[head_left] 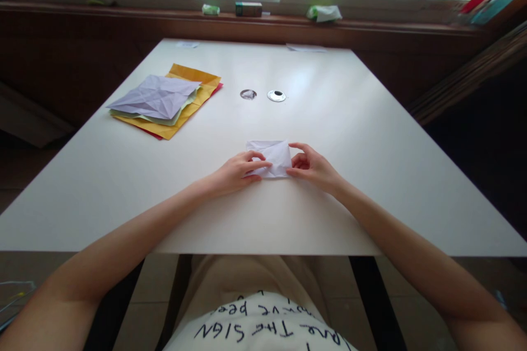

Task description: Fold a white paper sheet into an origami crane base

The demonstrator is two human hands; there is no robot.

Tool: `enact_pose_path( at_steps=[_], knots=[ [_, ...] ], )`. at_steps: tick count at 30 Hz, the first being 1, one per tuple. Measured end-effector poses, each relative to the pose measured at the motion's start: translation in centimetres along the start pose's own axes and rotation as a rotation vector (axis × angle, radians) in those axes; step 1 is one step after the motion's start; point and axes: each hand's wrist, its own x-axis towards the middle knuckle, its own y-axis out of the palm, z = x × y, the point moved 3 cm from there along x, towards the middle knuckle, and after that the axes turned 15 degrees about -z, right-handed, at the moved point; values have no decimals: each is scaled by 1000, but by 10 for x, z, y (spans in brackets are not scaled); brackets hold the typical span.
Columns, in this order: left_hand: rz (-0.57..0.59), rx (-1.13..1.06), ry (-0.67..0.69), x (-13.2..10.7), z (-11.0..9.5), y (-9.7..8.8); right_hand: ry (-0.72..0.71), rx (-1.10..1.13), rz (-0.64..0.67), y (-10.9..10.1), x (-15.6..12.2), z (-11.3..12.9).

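A small folded sheet of white paper (276, 156) lies flat on the white table in front of me, with crease lines across its face. My left hand (247, 167) rests on its left part, fingers spread over the surface. At the paper's right edge is my right hand (308, 162), its thumb at the lower right corner and its index finger stretched toward the upper right corner. The other fingers of that hand are curled. Neither hand grips the paper; both touch it.
On the left of the white table (349, 115) sits a stack of paper: a creased lilac sheet (158, 96) over pale green, yellow (197, 79) and red ones. Two round grommets (276, 96) are set in the tabletop. Small packets (324, 13) and a box (248, 9) line the windowsill.
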Motion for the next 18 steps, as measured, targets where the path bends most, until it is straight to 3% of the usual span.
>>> enact_pose_path(
  at_steps=[10,14,18],
  knots=[
    [5,58,54,0,1,2,-150,-235,-124,8,-5,7],
    [-2,116,66,-3,-1,3,-353,-346,-250,8,-11,7],
    [-37,178,78,-4,-6,5,-569,-400,-203,11,-16,9]
  ],
)
